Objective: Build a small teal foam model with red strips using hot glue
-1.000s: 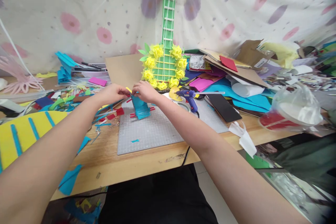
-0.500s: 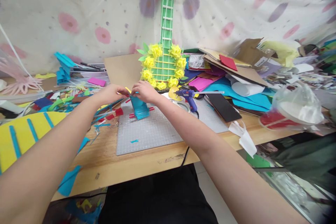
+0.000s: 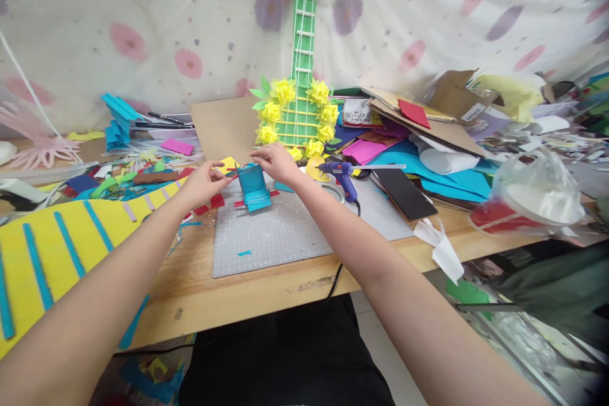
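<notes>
A small blue piece (image 3: 255,189) with thin red sticks (image 3: 275,193) jutting from its sides lies at the back left of the grey cutting mat (image 3: 285,228). At its left edge my left hand (image 3: 204,184) is closed, fingertips together beside a red stick; what they grip is too small to make out. My right hand (image 3: 275,162) curls over its upper right corner, and whatever its fingertips pinch is hidden. Next to my left forearm lies a long yellow board (image 3: 61,241) with blue strips across it, partly covered by the arm.
A green guitar model (image 3: 297,108) with yellow flowers stands behind my hands. To the right are a purple glue gun (image 3: 345,181), a dark phone (image 3: 404,193) and a bagged red tub (image 3: 518,209). Coloured scraps (image 3: 133,177) and stacked paper (image 3: 442,171) crowd the table.
My left hand has moved left and slightly down, and my right hand slightly right, so the two are farther apart. More of the blue piece shows, and the yellow board has shifted.
</notes>
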Available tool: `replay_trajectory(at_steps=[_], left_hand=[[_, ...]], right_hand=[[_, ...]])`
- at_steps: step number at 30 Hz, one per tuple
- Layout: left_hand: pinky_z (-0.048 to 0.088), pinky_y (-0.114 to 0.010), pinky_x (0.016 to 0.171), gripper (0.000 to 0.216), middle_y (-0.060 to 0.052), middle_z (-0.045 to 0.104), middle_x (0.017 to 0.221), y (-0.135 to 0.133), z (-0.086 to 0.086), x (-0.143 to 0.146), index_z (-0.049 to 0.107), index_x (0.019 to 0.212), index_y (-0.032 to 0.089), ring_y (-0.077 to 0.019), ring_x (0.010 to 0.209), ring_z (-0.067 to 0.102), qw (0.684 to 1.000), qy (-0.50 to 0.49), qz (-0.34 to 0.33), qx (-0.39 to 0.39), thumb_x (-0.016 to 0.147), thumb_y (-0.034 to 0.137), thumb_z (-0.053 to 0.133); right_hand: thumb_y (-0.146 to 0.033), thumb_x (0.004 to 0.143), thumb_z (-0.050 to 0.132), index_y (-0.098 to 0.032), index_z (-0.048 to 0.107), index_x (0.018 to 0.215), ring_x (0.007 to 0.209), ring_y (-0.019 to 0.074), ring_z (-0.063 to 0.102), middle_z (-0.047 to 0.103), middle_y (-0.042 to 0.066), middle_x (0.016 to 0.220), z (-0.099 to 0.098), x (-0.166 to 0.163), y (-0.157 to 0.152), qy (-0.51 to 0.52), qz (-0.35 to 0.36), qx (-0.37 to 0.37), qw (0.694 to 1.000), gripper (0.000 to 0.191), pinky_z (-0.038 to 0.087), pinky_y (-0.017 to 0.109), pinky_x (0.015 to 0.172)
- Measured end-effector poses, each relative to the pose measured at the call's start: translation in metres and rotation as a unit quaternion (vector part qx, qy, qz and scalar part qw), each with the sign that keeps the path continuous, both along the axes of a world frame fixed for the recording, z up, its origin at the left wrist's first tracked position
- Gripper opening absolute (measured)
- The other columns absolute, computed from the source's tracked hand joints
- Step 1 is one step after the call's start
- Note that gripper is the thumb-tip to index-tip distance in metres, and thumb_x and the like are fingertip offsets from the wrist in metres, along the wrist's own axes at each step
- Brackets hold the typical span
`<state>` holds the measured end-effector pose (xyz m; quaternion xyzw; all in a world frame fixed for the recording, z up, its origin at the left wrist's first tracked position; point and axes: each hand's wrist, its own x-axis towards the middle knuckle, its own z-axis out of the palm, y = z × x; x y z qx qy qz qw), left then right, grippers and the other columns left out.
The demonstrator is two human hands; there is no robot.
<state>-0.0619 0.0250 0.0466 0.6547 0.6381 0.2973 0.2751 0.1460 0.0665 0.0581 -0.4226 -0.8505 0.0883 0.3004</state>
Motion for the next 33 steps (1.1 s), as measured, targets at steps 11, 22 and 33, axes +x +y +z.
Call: replay_trajectory(at_steps=[11,22,33], left_hand=[[0.047,-0.031,0.071,0.050,-0.006,0.067,0.091,-0.002,-0.009,0.019,0.048,0.108,0.019,-0.0183,0.079,0.064,0.993,0.020,0.098,0.068,0.066,0.041,0.065],[0.046,-0.030,0.073,0.044,-0.002,0.067,0.082,0.009,-0.015,0.023,0.048,0.100,0.021,-0.0178,0.081,0.063,0.991,0.008,0.115,0.074,0.065,0.040,0.066],[0.044,-0.030,0.068,0.044,0.000,0.064,0.075,0.005,-0.001,0.032,0.042,0.099,0.022,-0.0191,0.078,0.063,0.990,0.030,0.129,0.056,0.063,0.029,0.065]], right_hand=[[-0.028,0.081,0.059,-0.020,0.066,0.104,0.106,0.0256,0.045,0.065,0.008,0.105,0.000,-0.025,0.003,-0.157,0.019,0.025,0.987,0.026,0.029,0.039,0.092],[-0.029,0.081,0.058,-0.018,0.067,0.090,0.098,0.0240,0.050,0.069,0.008,0.092,-0.006,-0.031,0.008,-0.151,-0.009,0.031,0.988,0.017,0.029,0.036,0.086],[-0.030,0.081,0.059,-0.018,0.067,0.093,0.100,0.0242,0.048,0.067,0.008,0.096,-0.005,-0.030,0.007,-0.143,-0.009,0.011,0.990,0.019,0.031,0.036,0.088]])
